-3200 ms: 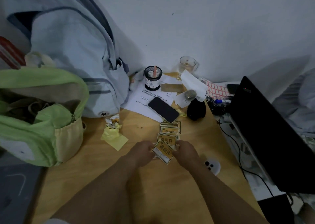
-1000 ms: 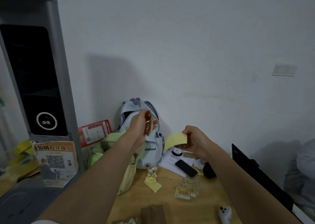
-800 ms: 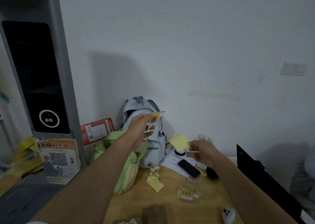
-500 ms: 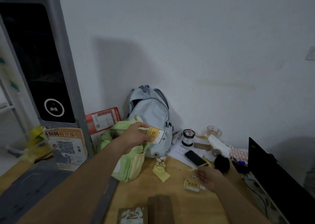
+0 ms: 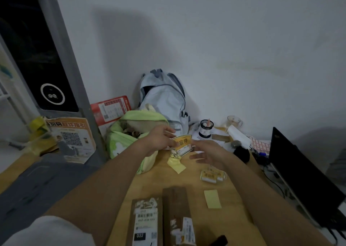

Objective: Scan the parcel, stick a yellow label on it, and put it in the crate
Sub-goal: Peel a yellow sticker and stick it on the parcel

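Now, starting at the left edge of the tabletop, a green bag slumps beside the pale backpack. My left hand pinches a yellow label by its left side, held above the table's middle. My right hand hovers just right of it, fingers spread, holding nothing. Two brown parcels lie side by side at the near edge, and a stack of labels sits further right.
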Tool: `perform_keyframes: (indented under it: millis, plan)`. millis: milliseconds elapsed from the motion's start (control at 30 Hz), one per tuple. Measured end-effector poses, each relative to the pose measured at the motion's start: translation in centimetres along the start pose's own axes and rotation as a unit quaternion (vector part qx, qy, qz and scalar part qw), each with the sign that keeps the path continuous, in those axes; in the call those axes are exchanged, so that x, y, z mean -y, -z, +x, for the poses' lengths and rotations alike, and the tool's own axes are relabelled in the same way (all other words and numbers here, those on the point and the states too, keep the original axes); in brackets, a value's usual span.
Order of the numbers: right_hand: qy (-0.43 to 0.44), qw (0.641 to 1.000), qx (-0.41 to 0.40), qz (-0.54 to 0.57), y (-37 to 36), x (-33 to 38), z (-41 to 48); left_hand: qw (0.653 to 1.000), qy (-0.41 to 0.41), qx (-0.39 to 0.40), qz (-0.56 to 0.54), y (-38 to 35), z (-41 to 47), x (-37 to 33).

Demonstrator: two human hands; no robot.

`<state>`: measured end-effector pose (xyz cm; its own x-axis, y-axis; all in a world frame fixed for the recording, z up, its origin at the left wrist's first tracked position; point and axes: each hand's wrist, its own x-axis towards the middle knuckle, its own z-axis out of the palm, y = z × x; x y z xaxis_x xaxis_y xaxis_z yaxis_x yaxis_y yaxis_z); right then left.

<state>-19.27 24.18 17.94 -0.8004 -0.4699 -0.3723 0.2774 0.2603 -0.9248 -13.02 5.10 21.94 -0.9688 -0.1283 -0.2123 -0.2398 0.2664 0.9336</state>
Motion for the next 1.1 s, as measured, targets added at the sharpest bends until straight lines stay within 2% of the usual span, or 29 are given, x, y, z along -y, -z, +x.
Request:
perform_keyframes:
  millis: [100, 200, 400, 600, 800, 967, 1100]
  plan:
    - [0.048, 0.998, -0.027, -0.028, -0.9, 0.0, -0.4, 1.0, -0.005, -0.001, 0.016, -0.5, 0.0, 0.4]
    - [0.053, 0.997, -0.054, -0.035, -0.9, -0.6, -0.6, 1.0, -0.014, -0.025, 0.009, -0.7, 0.1, 1.3]
    - [0.021, 0.996, -0.09, 0.0, -1.0, -2.8, -1.2, 0.998, -0.003, -0.058, -0.025, -1.9, 0.3, 4.5]
    - [-0.011, 0.994, -0.105, -0.019, -1.2, -5.8, -1.0, 0.995, 0.061, -0.068, -0.05, -3.5, 0.7, 8.5]
    - [-0.061, 0.991, -0.117, -0.001, -2.2, -9.6, 0.5, 0.994, 0.109, -0.008, -0.027, -4.9, 0.9, 12.1]
    - [-0.12, 0.979, -0.158, 0.037, -2.6, -12.6, 1.6, 0.989, 0.143, -0.003, -0.038, -6.1, 1.6, 14.9]
    - [-0.157, 0.975, -0.155, 0.015, -2.6, -14.8, 2.2, 0.985, 0.167, -0.014, -0.03, -6.6, 2.3, 17.2]
